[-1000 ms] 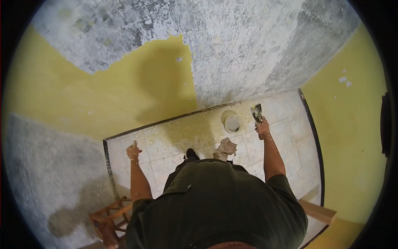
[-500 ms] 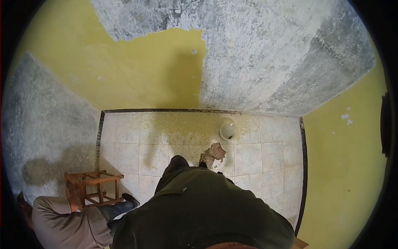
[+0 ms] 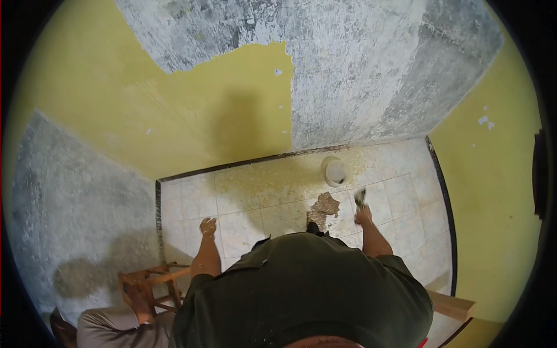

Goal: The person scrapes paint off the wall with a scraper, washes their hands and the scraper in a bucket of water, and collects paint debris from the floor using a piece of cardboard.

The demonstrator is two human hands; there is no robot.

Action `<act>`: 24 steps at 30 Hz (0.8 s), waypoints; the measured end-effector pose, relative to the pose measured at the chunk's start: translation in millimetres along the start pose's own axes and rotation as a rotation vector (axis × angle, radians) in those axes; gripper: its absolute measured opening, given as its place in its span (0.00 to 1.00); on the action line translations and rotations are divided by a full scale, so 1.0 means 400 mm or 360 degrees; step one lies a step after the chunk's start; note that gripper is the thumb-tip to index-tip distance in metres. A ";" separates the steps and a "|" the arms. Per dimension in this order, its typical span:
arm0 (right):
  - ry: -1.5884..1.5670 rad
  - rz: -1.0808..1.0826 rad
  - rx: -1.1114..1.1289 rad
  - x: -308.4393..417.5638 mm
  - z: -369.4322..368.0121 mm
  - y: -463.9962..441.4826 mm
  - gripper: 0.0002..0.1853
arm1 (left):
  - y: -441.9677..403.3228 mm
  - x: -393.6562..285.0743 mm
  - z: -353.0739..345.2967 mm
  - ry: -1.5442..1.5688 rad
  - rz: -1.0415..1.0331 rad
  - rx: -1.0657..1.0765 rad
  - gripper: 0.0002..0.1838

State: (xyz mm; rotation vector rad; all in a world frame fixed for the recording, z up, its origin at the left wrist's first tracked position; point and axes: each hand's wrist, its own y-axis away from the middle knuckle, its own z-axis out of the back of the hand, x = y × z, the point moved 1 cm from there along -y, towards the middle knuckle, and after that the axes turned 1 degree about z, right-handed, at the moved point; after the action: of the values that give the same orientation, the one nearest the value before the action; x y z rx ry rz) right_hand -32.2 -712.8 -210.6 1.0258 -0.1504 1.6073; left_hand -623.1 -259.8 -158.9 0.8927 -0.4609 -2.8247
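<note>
My right hand (image 3: 363, 216) is closed round the handle of a scraper (image 3: 360, 199), whose blade points away from me and is blurred. My left hand (image 3: 208, 226) hangs over the floor at the left, its fingers curled in, and no object shows in it. A white bucket (image 3: 335, 173) stands on the tiles near the wall, beyond the scraper. Brown scraps (image 3: 326, 203) lie on the floor between the bucket and my body. On the wall ahead, yellow paint (image 3: 191, 110) borders a bare grey-white area (image 3: 348, 69).
A wooden stool (image 3: 152, 278) stands at the lower left, beside another person (image 3: 110, 327) in a light top. A wooden plank (image 3: 449, 304) juts out at the lower right. Paint flakes litter the tiled floor (image 3: 278, 180) along the wall.
Both hands, out of sight half a second ago, show again, lower and nearer my body than one second ago. The view has tilted again, and the other person is partly in sight.
</note>
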 end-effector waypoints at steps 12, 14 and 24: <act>-0.1144 0.0328 0.0726 0.937 -0.078 0.321 0.11 | 0.253 -0.738 -0.095 0.1156 -0.0347 0.1405 0.26; -0.1275 0.0460 0.0750 0.987 -0.091 0.329 0.11 | 0.315 -0.887 -0.088 0.1331 -0.0393 0.1518 0.28; -0.1453 0.0842 0.0988 1.152 -0.096 0.120 0.14 | 0.289 -1.347 -0.233 0.1749 -0.0695 0.1124 0.20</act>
State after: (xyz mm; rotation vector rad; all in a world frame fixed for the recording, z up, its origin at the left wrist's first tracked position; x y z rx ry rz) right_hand -70.5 -366.8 97.5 2.3177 -0.5999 1.5433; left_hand -125.6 -269.8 95.7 2.6526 -1.1464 -1.8825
